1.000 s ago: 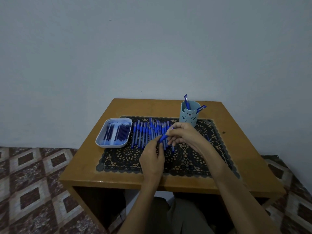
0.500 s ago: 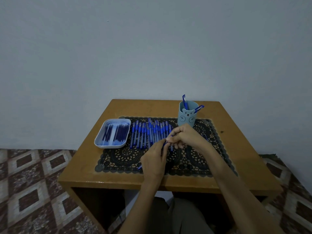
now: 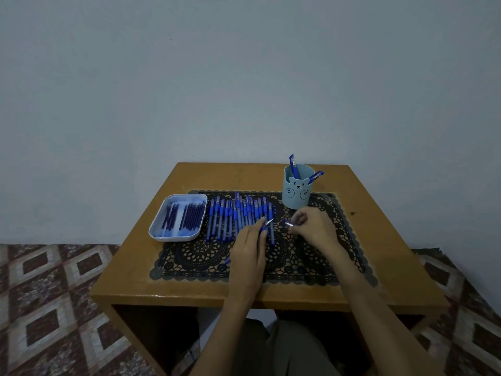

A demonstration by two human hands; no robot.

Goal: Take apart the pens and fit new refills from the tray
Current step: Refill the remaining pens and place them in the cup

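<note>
A brown wooden table carries a pale blue oblong tray of dark refills, well left of the grip. The left hand clasps a blue pen barrel. Just right of it, the right hand pinches a small blue piece, held apart from the barrel.

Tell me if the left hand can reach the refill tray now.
Probably yes: the tray lies open-topped beyond the pen row, nothing over it, though the left hand holds a pen barrel.
</note>
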